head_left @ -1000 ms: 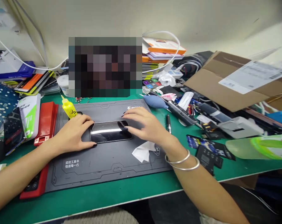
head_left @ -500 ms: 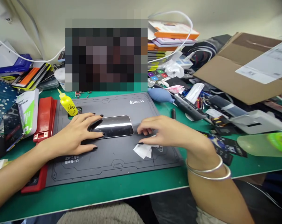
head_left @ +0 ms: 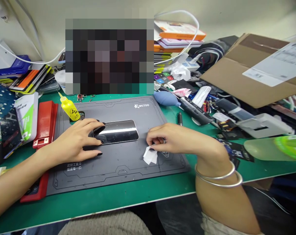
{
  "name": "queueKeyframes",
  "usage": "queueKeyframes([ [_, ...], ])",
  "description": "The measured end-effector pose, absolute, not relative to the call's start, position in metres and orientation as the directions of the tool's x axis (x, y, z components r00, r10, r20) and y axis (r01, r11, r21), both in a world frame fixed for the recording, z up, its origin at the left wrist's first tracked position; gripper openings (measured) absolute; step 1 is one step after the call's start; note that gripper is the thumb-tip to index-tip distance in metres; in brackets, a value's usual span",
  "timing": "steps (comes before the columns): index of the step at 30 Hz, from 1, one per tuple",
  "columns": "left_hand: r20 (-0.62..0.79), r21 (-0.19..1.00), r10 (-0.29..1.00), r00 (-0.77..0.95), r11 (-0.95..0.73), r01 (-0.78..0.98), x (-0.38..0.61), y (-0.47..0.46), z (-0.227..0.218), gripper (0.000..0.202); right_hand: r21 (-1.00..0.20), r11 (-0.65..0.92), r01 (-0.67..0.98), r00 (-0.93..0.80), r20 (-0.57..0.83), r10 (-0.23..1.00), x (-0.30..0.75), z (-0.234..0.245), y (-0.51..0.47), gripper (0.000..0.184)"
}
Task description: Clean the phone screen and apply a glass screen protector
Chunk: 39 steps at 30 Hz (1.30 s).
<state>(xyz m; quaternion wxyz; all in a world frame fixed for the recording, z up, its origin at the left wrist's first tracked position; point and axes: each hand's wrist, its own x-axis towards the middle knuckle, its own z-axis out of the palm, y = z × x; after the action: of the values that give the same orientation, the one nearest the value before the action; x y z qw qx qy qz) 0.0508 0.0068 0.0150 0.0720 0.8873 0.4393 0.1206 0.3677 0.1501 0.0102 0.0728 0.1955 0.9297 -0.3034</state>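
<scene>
A phone with a glossy black screen (head_left: 118, 131) lies flat on the grey work mat (head_left: 106, 173). My left hand (head_left: 83, 138) rests at the phone's left end, fingers spread, fingertips at its edge and on the glass. To the right of the phone, my right hand (head_left: 162, 138) pinches a small white wipe (head_left: 150, 156) between thumb and fingers, just over the mat. Behind my left hand a yellow dropper bottle (head_left: 70, 109) stands tilted.
A red clamp-like tool (head_left: 43, 122) runs along the mat's left edge. Beyond the mat's right side lie a blue air blower (head_left: 167, 98), a black pen-like tool (head_left: 179, 119) and a cardboard box (head_left: 248, 71). Part of the back is pixelated.
My right thumb and fingers have closed on the white wipe, which is now bunched up. My left hand has stayed at the phone. The whole view has shifted slightly.
</scene>
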Motion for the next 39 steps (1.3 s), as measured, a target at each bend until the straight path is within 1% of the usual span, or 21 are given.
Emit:
queueKeyframes([
  [3, 0.143, 0.244, 0.792, 0.593, -0.609, 0.754, 0.049, 0.007, 0.011, 0.026, -0.539, 0.743, 0.397, -0.918, -0.25, 0.308, 0.367, 0.01, 0.149, 0.013],
  [7, 0.091, 0.197, 0.796, 0.599, -0.604, 0.772, 0.05, 0.007, 0.008, 0.041, -0.515, 0.751, 0.413, -0.91, -0.27, 0.315, 0.366, 0.008, 0.148, 0.012],
  [16, 0.067, 0.119, 0.786, 0.615, -0.618, 0.777, 0.055, 0.005, 0.02, 0.031, -0.542, 0.743, 0.393, -0.92, -0.235, 0.315, 0.367, 0.007, 0.149, 0.012],
  [22, 0.094, 0.159, 0.801, 0.591, -0.599, 0.785, 0.055, 0.004, 0.02, 0.026, -0.559, 0.739, 0.376, -0.927, -0.209, 0.313, 0.368, 0.005, 0.149, 0.013],
  [25, 0.108, 0.148, 0.788, 0.606, -0.616, 0.774, 0.055, 0.003, 0.02, 0.027, -0.556, 0.739, 0.38, -0.925, -0.212, 0.315, 0.368, 0.005, 0.149, 0.012],
  [29, 0.083, 0.137, 0.766, 0.638, -0.643, 0.754, 0.058, 0.002, 0.021, 0.028, -0.536, 0.747, 0.394, -0.919, -0.236, 0.316, 0.367, 0.006, 0.148, 0.012],
  [33, 0.066, 0.172, 0.775, 0.629, -0.63, 0.757, 0.06, 0.0, 0.022, 0.029, -0.541, 0.75, 0.381, -0.924, -0.214, 0.316, 0.366, 0.006, 0.148, 0.014],
  [39, 0.045, 0.15, 0.785, 0.618, -0.617, 0.772, 0.061, 0.0, 0.024, 0.034, -0.529, 0.758, 0.381, -0.925, -0.228, 0.305, 0.367, 0.005, 0.149, 0.014],
])
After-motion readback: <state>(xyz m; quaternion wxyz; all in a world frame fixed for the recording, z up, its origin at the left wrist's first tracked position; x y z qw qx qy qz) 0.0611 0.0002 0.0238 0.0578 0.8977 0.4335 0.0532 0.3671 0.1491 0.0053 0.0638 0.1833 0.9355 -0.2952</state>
